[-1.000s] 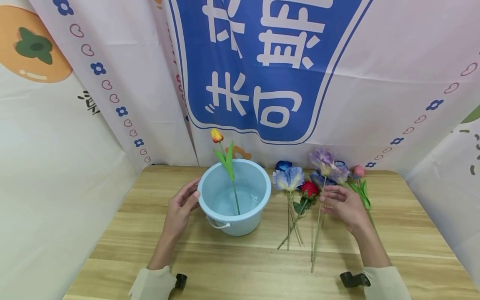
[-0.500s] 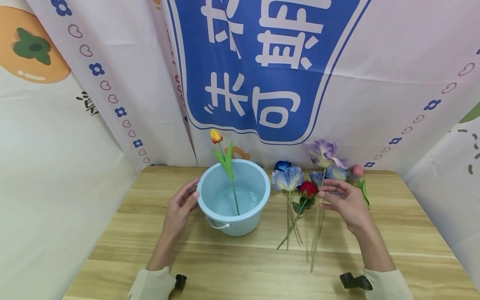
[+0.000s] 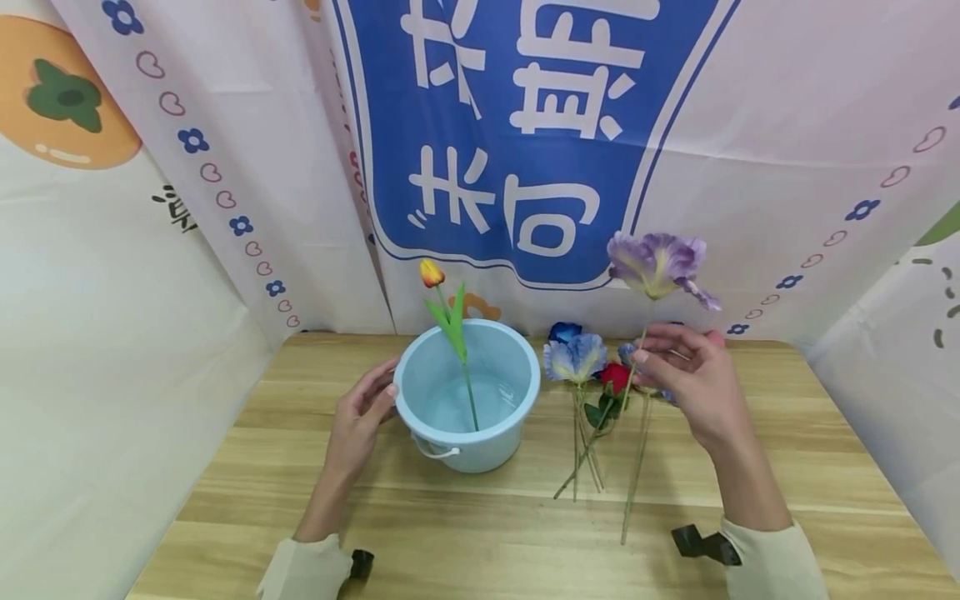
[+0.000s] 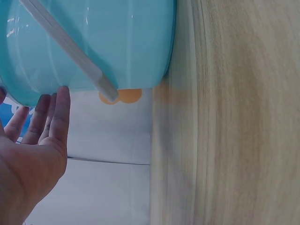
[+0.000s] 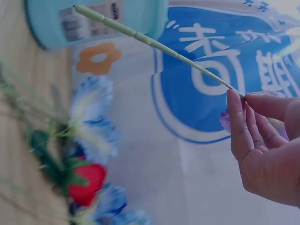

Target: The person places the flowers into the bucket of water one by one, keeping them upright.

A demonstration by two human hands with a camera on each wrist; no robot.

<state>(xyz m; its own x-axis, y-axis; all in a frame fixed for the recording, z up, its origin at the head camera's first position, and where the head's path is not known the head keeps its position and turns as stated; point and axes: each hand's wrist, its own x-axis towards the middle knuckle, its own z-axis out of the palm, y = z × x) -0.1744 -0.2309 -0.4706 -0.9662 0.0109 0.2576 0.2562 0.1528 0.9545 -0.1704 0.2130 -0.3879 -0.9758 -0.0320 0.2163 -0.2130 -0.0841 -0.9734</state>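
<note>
A light blue bucket (image 3: 468,454) stands on the table with a yellow-and-red tulip (image 3: 432,272) leaning upright inside it. My left hand (image 3: 362,414) rests against the bucket's left side, thumb at the rim; the left wrist view shows its fingers fairly straight along the outer wall. To the right of the bucket, my right hand (image 3: 693,379) pinches the thin stem of a purple flower (image 3: 660,262) between thumb and fingers. That bloom is raised above the table, and its bare stem (image 5: 159,46) slants toward the bucket in the right wrist view.
On the table beneath the right hand lie a blue-white flower (image 3: 576,358), a dark blue flower (image 3: 565,332) and a red rose (image 3: 615,379). More blue petals and a pink bud (image 3: 716,337) are partly hidden by that hand. A printed cloth (image 3: 750,208) hangs behind.
The right hand has lifted the purple flower up from the other flowers, and its stem has left the table. The left hand, bucket and tulip have stayed put.
</note>
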